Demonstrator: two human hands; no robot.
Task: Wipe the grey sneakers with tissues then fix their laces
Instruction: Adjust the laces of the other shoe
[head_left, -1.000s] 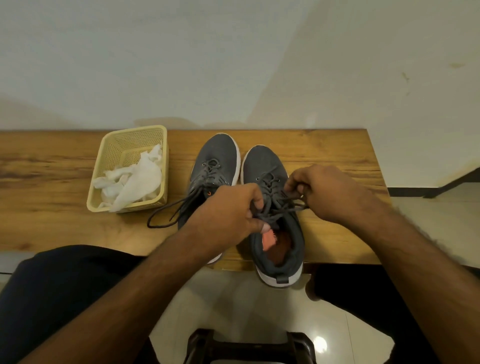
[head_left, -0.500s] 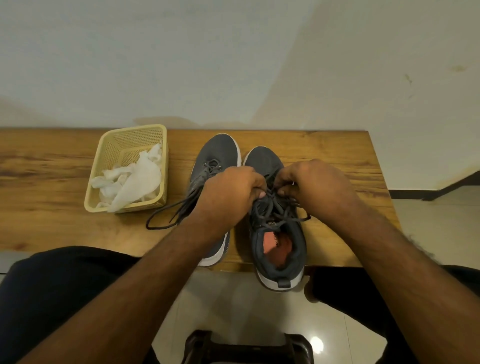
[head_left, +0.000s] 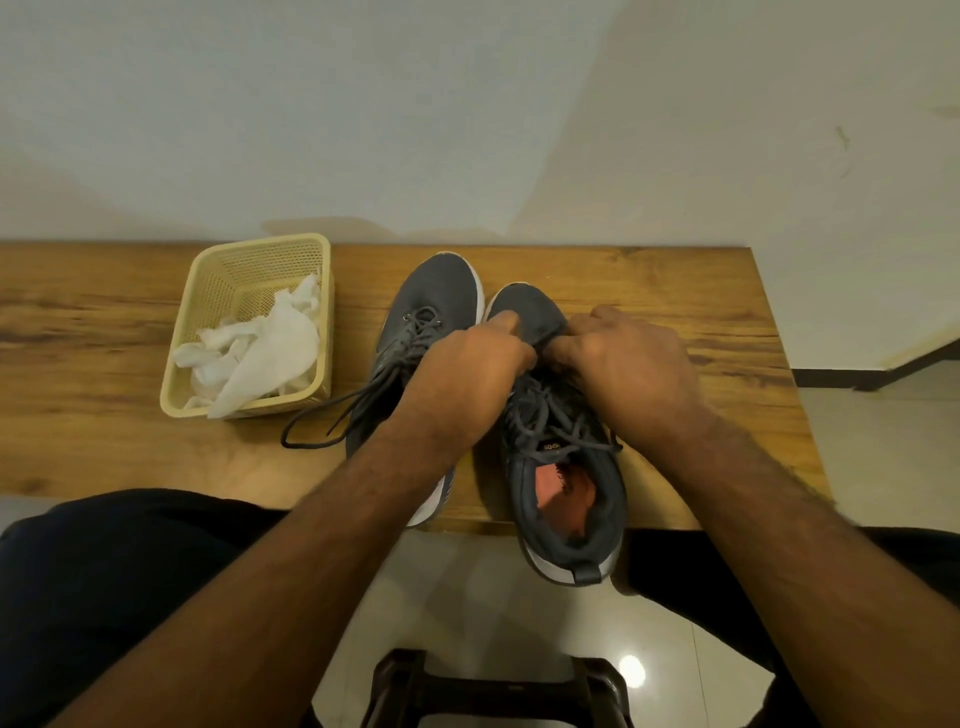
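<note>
Two grey sneakers stand side by side on the wooden bench (head_left: 675, 291), toes toward the wall. The right sneaker (head_left: 566, 499) has an orange insole and its heel hangs over the front edge. Its dark laces (head_left: 550, 421) lie bunched over the tongue. My left hand (head_left: 467, 374) and my right hand (head_left: 628, 364) meet over its lower eyelets, fingers curled and pinching the laces there. The left sneaker (head_left: 436, 296) is partly hidden by my left forearm. One loose lace (head_left: 322, 415) trails off it to the left.
A cream plastic basket (head_left: 208, 280) holding crumpled white tissues (head_left: 260, 353) sits left of the sneakers. The wall runs right behind the bench. A dark stool (head_left: 493, 691) stands on the tiled floor below, between my legs.
Both hands slid forward along the right sneaker, from near the tongue's top toward the toe end of the lacing. They came closer together.
</note>
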